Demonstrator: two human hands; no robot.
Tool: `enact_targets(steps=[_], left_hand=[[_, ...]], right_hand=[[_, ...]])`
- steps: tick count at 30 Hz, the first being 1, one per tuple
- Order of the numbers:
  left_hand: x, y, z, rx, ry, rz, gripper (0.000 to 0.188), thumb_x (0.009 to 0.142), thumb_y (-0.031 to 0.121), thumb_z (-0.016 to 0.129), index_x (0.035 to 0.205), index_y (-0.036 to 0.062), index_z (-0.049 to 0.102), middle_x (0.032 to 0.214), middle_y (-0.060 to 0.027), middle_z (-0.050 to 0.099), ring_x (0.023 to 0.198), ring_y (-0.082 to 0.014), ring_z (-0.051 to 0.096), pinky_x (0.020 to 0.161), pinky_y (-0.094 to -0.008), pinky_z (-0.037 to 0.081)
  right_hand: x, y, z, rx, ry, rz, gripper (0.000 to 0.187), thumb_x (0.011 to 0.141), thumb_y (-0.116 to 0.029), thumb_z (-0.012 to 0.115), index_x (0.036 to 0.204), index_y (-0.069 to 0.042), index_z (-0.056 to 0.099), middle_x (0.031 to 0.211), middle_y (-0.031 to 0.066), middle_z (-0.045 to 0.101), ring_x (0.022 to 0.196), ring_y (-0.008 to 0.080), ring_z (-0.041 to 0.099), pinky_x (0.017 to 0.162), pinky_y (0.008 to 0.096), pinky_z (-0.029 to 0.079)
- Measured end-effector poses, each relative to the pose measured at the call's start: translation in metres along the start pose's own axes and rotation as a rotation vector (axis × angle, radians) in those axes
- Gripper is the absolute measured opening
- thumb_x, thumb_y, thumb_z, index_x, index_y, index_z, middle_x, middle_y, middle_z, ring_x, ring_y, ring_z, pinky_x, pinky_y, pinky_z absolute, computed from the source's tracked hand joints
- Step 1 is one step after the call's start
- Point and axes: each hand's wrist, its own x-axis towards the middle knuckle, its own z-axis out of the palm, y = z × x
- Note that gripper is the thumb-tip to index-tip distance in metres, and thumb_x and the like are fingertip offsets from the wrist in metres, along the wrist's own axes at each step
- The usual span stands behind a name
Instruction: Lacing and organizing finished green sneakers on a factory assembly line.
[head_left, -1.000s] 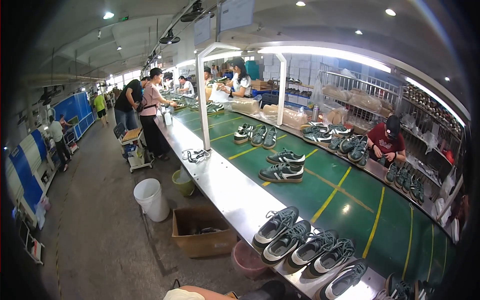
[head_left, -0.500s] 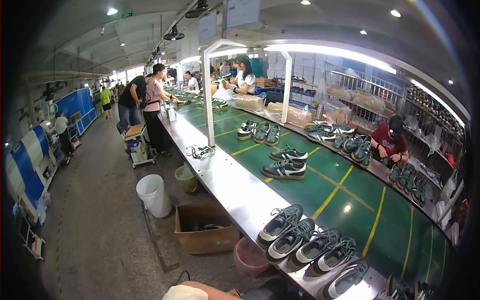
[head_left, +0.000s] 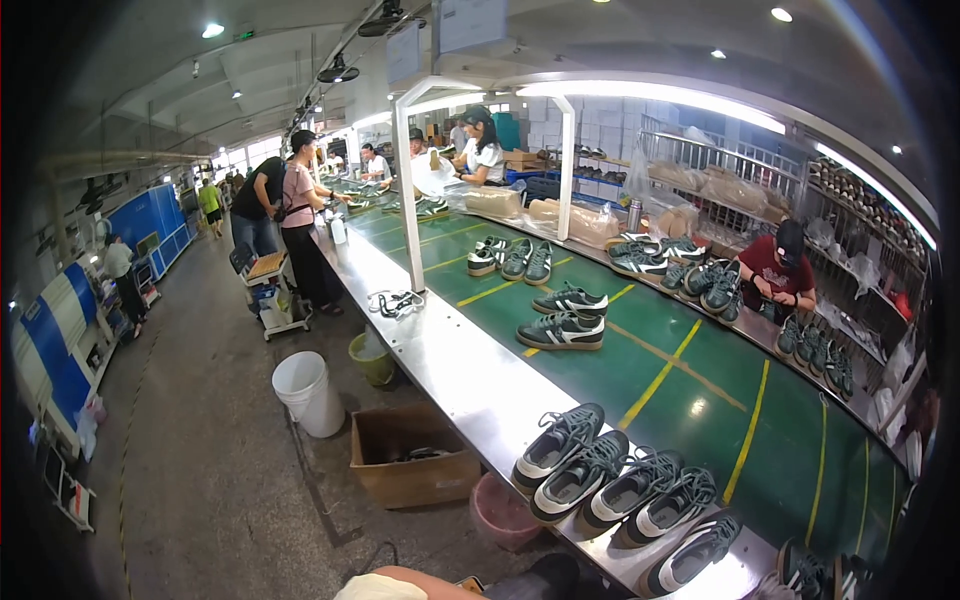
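The view is changing slightly: the post (head_left: 408, 200) and the lamps are sitting a little farther left than half a second ago, which is indicating a small movement of the head. The shoes (head_left: 632, 488) nearest the wearer are keeping their order and count on the metal ledge (head_left: 480, 400): four are standing close together, side by side, and a fifth shoe (head_left: 692, 553) is standing just apart from them, toward the lower right. The left hand and the right hand are both remaining outside the view, so the state of their fingers, wide, narrow or holding, cannot be told. A bare limb (head_left: 440, 580) is showing at the lower edge beside pale cloth (head_left: 380, 588); whether it is an arm or a leg cannot be told. On the green belt (head_left: 785, 430), the near pair (head_left: 562, 331) is keeping its place relative to the post, and the trio (head_left: 513, 260) is standing beyond it. Across the belt, the co-worker in red (head_left: 772, 268) is continuing to bend over the far ledge, both hands together in front of the chest. In effect, the change is concerning the viewpoint only: the near row is staying undisturbed, and no handling by the wearer is showing.
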Motion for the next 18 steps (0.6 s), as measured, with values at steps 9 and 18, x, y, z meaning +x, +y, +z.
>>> enact_targets(steps=[9, 18], left_hand=[[0.004, -0.018, 0.012, -0.424, 0.029, -0.124, 0.019, 0.08, 0.026, 0.07, 0.078, 0.007, 0.072, 0.059, -0.0018, 0.063, 0.052, -0.0089, 0.057, 0.049, -0.0243, 0.044], [-0.049, -0.03, -0.02, -1.101, -0.107, -0.205, 0.018, 0.091, 0.021, 0.059, 0.097, 0.0046, 0.063, 0.094, -0.0019, 0.066, 0.085, -0.0094, 0.062, 0.076, -0.0245, 0.051]], right_hand=[[-0.006, -0.017, 0.005, -0.321, -0.029, 0.009, 0.01, 0.086, -0.007, 0.062, 0.09, -0.011, 0.053, 0.068, -0.0038, 0.05, 0.055, 0.0034, 0.043, 0.05, 0.0172, 0.033], [0.008, -0.011, 0.012, -0.051, -0.015, 0.013, 0.016, 0.082, -0.003, 0.062, 0.081, -0.01, 0.048, 0.071, -0.0016, 0.043, 0.053, 0.008, 0.041, 0.045, 0.0223, 0.032]])
